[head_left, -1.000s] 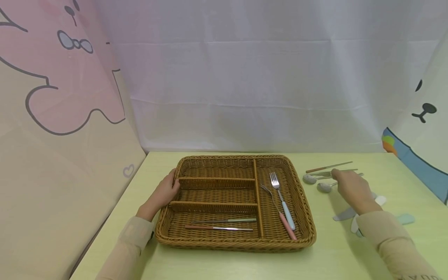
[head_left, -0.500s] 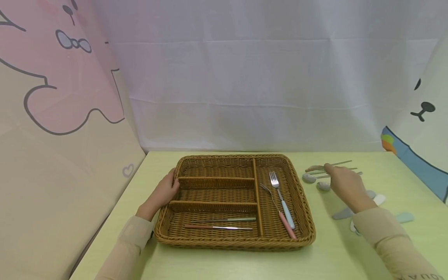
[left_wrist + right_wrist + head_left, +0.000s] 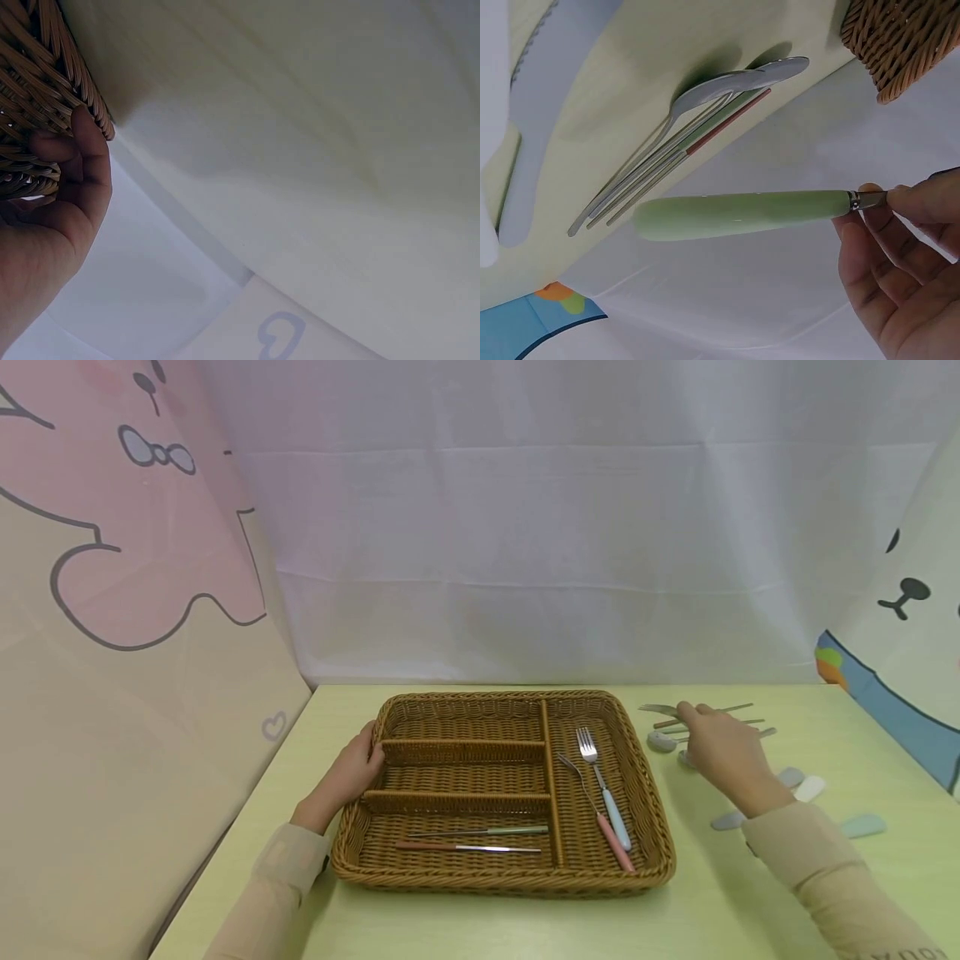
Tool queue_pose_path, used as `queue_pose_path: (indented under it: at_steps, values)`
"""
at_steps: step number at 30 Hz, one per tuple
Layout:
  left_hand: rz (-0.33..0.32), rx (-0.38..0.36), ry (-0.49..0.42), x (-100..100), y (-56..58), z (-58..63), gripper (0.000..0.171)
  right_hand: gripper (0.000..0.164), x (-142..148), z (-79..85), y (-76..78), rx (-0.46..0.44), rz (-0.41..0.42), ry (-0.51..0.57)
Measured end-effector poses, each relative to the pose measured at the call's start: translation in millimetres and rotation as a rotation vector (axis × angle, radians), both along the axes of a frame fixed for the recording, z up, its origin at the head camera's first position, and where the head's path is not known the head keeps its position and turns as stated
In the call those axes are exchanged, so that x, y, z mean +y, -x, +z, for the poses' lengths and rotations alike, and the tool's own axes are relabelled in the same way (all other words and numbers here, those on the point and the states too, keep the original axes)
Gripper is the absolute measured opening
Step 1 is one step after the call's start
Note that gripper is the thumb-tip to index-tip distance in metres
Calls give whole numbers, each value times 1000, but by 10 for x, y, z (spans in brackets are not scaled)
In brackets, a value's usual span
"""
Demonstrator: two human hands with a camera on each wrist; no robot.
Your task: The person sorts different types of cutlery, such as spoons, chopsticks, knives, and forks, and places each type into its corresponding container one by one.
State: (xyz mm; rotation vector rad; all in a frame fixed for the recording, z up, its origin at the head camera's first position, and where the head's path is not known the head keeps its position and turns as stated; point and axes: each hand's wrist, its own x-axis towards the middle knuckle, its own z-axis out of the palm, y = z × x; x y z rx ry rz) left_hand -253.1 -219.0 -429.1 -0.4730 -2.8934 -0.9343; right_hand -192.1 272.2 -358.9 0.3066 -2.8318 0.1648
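My left hand (image 3: pixel 345 772) grips the left rim of a brown wicker basket (image 3: pixel 495 883), thumb on the inner side; the left wrist view shows its fingers curled on the weave. At the right, my right hand (image 3: pixel 723 752) pinches a fork (image 3: pixel 658 710) by its metal neck, above the table. The right wrist view shows its light green handle (image 3: pixel 742 214) sticking out from the fingertips. Below that hand lie spoons (image 3: pixel 662 742) and chopsticks (image 3: pixel 666 723). A blue-handled fork (image 3: pixel 617 822) and a pink-handled fork (image 3: pixel 617 850) lie in the basket's right compartment.
Two chopsticks, one with a green end (image 3: pixel 517 831) and one with a red end (image 3: pixel 427 846), lie in the basket's front left compartment. Grey (image 3: pixel 727 821), white (image 3: pixel 810 789) and green (image 3: pixel 862 825) utensils lie near my right forearm. A white curtain (image 3: pixel 495 568) hangs behind the table.
My right hand has lifted the fork off the other cutlery and moved slightly left, toward the basket. The left hand and basket stay put.
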Motion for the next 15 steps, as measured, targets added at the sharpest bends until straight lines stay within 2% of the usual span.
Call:
queue_pose_path:
  at_steps: [5,12,15]
  values:
    - [5,-24,-8,-14,32,-15,55,31,-68,40,-14,18,4,4]
    - [8,-37,14,-17,47,-12,54,11,-171,70,-49,71,21,10]
    - [7,-37,13,-14,41,-2,54,8,-218,86,-62,99,35,13]
